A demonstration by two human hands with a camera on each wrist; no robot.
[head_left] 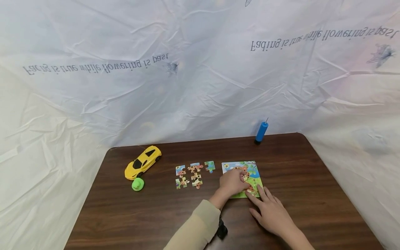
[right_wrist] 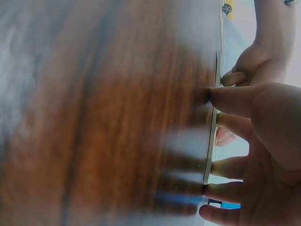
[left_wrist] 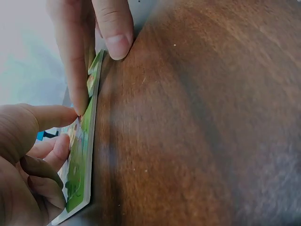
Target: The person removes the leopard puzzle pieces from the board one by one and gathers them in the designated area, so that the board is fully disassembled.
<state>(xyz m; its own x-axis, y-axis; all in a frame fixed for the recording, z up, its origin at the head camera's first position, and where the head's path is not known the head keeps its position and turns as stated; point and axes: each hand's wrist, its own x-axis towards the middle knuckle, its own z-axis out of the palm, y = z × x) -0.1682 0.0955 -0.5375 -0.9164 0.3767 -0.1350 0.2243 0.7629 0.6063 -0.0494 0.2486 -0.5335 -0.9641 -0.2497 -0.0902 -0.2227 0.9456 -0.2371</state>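
A jigsaw board (head_left: pixel 254 171) with a cartoon animal picture lies flat on the table. My left hand (head_left: pixel 231 182) reaches over its left part, thumb and index finger bent around a puzzle piece (head_left: pixel 245 177) on the board, and its other fingers curl in toward the palm, as the left wrist view shows. My right hand (head_left: pixel 272 211) lies spread at the lower right, its fingertips on the board's edge and its index fingertip right by the left thumb. Left of the board are several loose jigsaw pieces (head_left: pixel 196 179), laid out in two rows.
A yellow toy car (head_left: pixel 143 162) stands at the table's left, with a small green toy (head_left: pixel 138 184) just in front of it. A blue hand pump (head_left: pixel 261 132) with a thin needle stands at the back edge. White printed cloth (head_left: pixel 200 80) hangs behind the brown table (head_left: pixel 312 194).
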